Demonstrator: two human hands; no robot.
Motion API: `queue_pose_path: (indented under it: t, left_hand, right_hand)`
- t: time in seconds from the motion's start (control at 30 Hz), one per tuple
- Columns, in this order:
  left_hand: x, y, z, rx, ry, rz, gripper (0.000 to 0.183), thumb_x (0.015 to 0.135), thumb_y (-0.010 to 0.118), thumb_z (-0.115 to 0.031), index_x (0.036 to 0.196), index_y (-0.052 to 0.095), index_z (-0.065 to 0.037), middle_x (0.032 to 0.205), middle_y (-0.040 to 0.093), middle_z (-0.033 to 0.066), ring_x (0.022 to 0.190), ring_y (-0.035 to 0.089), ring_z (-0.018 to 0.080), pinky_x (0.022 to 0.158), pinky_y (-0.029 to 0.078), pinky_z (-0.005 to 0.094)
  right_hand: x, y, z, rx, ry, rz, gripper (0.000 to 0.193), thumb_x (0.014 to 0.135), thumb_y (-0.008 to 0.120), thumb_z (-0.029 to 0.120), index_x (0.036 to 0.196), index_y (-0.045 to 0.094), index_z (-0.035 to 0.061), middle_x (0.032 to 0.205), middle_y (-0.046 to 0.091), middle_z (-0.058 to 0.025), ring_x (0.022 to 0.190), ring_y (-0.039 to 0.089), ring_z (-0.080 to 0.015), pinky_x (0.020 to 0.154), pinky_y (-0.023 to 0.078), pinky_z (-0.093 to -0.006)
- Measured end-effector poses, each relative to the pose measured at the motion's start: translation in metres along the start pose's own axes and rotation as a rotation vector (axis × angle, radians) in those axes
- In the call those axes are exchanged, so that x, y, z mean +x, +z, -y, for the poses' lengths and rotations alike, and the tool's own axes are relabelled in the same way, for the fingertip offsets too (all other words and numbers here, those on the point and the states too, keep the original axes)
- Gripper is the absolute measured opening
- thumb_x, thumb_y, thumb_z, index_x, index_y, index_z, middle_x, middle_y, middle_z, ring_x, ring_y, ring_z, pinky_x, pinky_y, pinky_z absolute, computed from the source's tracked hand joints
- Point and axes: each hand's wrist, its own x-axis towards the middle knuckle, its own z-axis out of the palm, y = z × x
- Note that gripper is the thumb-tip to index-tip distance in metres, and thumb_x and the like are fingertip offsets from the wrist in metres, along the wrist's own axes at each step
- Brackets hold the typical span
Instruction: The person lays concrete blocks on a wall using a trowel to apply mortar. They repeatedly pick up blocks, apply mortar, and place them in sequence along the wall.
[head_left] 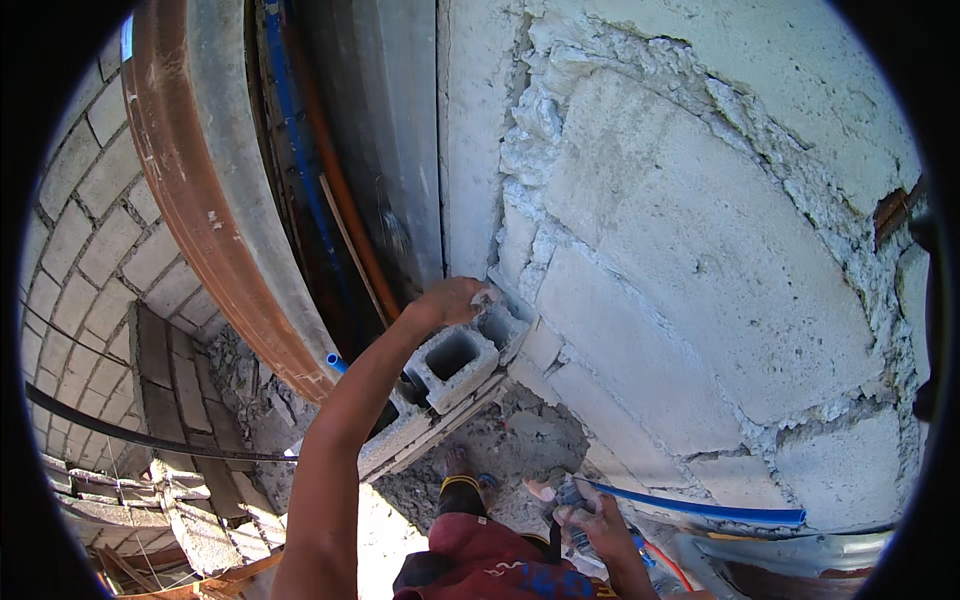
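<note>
My left hand [455,303] reaches forward, its dusty fingers curled over the top of a grey hollow concrete block [471,372] where the block meets the wall. The block's open cores face up, and it forms the upper end of a low, narrow block wall [390,440]. Down at the lower right, close to my body, my right hand [603,527] is closed round a dusty grey-blue tool [574,495]. Fingers hide part of this tool, so its exact kind is unclear.
A rough plastered block wall [690,250] rises on the right. Blue pipe [715,508] lies along its foot. To the left stand a rusty steel beam [200,210], an orange pipe [345,200] and a black cable [140,435]. Rubble [520,430] covers the ground by my foot.
</note>
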Motion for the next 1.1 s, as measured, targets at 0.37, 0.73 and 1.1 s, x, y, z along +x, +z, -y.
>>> queue_pose_path:
  t: [0.37,0.73,1.1]
  left_hand:
    - [0.072,0.023,0.025,0.189,0.254,0.385,0.053,0.075,0.076,-0.020,0.126,0.062,-0.013,0.101,0.069,0.0201,0.098,0.066,0.0383,0.088,0.052,0.0446]
    - [0.085,0.054,0.063,-0.056,0.382,0.379,0.044,0.068,0.073,-0.010,0.111,0.068,-0.002,0.088,0.068,0.0237,0.087,0.067,0.0383,0.081,0.054,0.0418]
    - [0.091,0.039,0.062,-0.123,0.356,0.427,0.026,0.064,0.071,-0.008,0.088,0.071,0.004,0.081,0.069,0.0234,0.081,0.069,0.0361,0.077,0.056,0.0402]
  right_hand:
    - [0.042,0.035,0.112,0.085,0.138,-0.195,0.038,0.085,0.061,0.012,0.119,0.054,-0.0052,0.075,0.059,-0.0058,0.055,0.055,-0.0121,0.049,0.043,-0.0260]
    - [0.104,0.066,0.194,0.041,0.297,-0.210,0.025,0.088,0.060,0.017,0.105,0.057,-0.0008,0.080,0.059,-0.0059,0.056,0.056,-0.0131,0.049,0.044,-0.0264]
    - [0.177,0.078,0.248,-0.092,0.591,-0.201,0.026,0.094,0.059,0.020,0.110,0.055,-0.0006,0.085,0.058,-0.0093,0.056,0.056,-0.0153,0.045,0.051,-0.0329]
